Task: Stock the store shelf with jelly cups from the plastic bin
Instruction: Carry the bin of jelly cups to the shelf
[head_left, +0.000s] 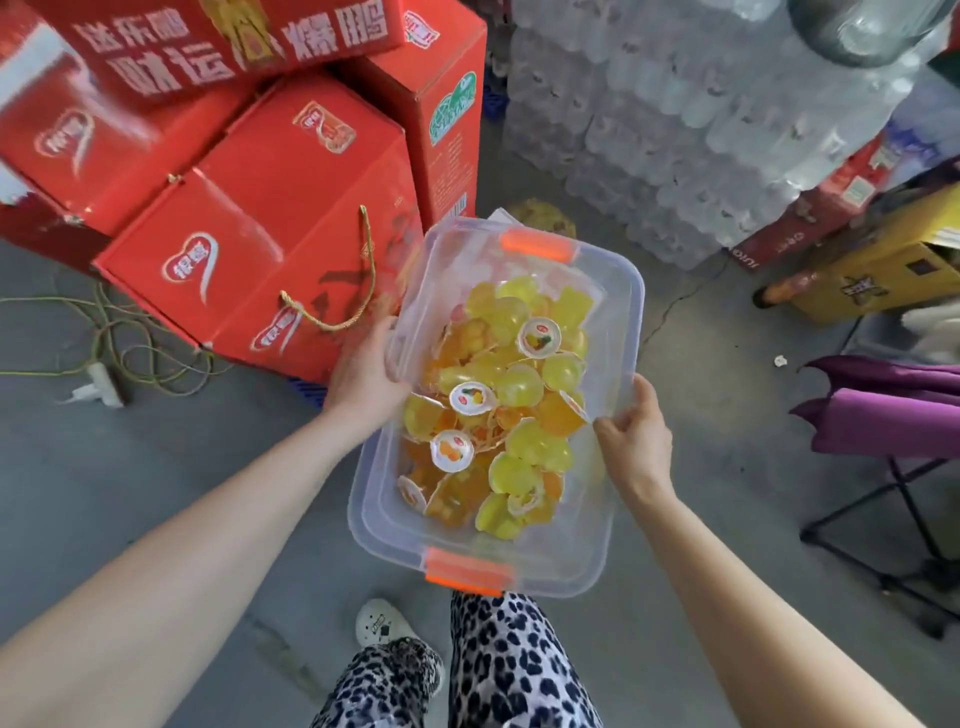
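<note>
Out in front of me, above the concrete floor, I've got the plastic bin held up by its two long sides.
My left hand curls round the left rim and my right hand clamps the right rim, so both are closed on the bin. Jelly cups lie heaped loose inside; I reckon it's fairly heavy and the load will slide if I tilt. The thin clear walls look flexible and slick, so the rims or the orange latches are where to hold. No shelf in sight.
</note>
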